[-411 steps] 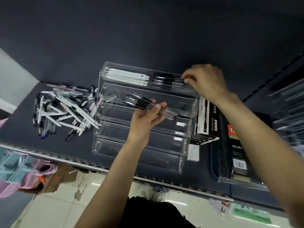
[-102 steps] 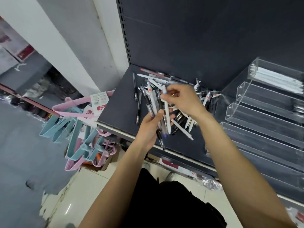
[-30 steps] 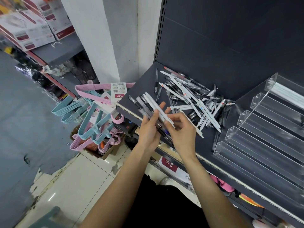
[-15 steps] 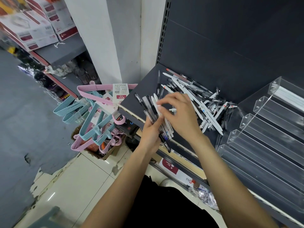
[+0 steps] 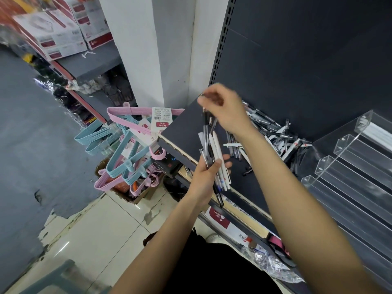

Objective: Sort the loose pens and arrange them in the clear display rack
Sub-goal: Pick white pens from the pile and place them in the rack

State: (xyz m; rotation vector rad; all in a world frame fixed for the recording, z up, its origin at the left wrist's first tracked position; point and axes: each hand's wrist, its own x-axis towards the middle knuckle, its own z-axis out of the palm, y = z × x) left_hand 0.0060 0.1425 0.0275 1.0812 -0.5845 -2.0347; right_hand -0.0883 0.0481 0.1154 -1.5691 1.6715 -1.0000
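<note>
A bundle of pens [image 5: 214,158] is gripped upright in the left hand [image 5: 206,177] over the shelf's front edge [image 5: 180,153]. One dark pen [image 5: 205,122] is pinched by the right hand [image 5: 224,107] above the bundle. Bare shelf surface is seen at the left corner; the loose pile of pens [image 5: 275,134] lies behind the right forearm. The clear rack [image 5: 350,166] stands at the right, beside the pile. Hangers [image 5: 127,149] are hung just off the shelf's left end.
</note>
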